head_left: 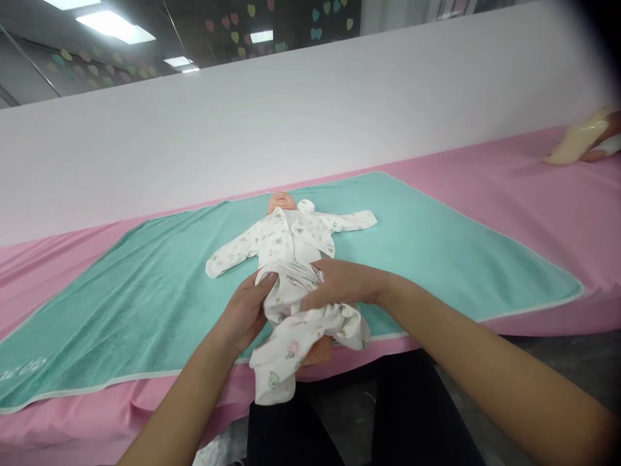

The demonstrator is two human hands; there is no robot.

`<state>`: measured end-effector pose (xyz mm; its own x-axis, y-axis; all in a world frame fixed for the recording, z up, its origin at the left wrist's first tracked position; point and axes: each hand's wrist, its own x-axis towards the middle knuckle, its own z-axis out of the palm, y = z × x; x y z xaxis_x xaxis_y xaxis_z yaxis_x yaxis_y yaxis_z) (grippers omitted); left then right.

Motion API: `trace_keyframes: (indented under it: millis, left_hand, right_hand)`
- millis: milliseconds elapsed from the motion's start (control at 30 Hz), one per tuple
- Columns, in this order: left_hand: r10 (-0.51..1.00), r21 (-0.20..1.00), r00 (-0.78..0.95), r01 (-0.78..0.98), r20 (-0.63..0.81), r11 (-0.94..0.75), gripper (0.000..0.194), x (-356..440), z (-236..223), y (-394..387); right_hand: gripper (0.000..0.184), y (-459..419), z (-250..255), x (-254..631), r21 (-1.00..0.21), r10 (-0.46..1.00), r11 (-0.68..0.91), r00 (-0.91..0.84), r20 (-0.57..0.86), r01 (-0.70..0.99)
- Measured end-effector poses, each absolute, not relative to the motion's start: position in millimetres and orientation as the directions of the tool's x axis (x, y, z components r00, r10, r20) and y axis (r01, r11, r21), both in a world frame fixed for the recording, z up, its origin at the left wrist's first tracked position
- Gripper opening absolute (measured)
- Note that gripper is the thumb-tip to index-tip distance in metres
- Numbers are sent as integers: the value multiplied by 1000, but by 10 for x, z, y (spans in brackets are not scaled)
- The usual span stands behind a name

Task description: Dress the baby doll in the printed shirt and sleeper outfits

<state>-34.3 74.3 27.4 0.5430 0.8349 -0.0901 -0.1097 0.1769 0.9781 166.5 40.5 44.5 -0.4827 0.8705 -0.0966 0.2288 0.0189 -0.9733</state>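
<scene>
A baby doll [282, 202] lies on its back on a teal mat [436, 246], head toward the wall. It wears a white printed top [272, 241] with the sleeves spread out. My left hand [246, 310] grips the bunched white printed trousers [301, 336] at the doll's waist from the left. My right hand [339, 285] is closed over the same cloth from the right. The trouser legs hang over the table's front edge, and a bit of the doll's foot shows beneath them.
The mat lies on a pink sheet [533, 194] covering a long table, with a white wall panel [291, 116] behind. At the far right another person's hand [599, 139] holds a pale cream object. Grey floor lies below the front edge.
</scene>
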Motion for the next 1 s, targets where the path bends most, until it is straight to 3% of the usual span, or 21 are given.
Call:
trace_keyframes:
  millis: [167, 300, 500, 633, 700, 867, 1000]
  left_hand:
    - [761, 988, 631, 127, -153, 93, 34, -424, 327, 706]
    - [833, 988, 546, -59, -88, 143, 37, -363, 333, 646]
    - [906, 978, 405, -109, -120, 178, 41, -320, 344, 561]
    - [875, 983, 478, -107, -81, 149, 37, -370, 313, 565]
    - [834, 994, 549, -44, -63, 104, 36, -418, 304, 576]
    - [727, 976, 669, 219, -155, 7, 29, -468, 379, 561]
    - [802, 994, 589, 28, -102, 105, 43, -394, 409, 511]
  right_hand:
    - [12, 401, 414, 1647, -998, 928, -35, -373, -16, -44]
    - [25, 388, 364, 1567, -978, 892, -78, -452, 18, -193]
    - [31, 348, 437, 1554, -995, 836, -96, -542, -85, 8]
    - [30, 283, 532, 1573, -958, 803, 6, -573, -165, 285]
    - [25, 259, 548, 1571, -950, 845, 65, -524, -109, 304]
    - [7, 255, 472, 1528, -999, 951, 32, -308, 34, -13]
    - [19, 263, 371, 1493, -944, 933, -97, -360, 25, -315]
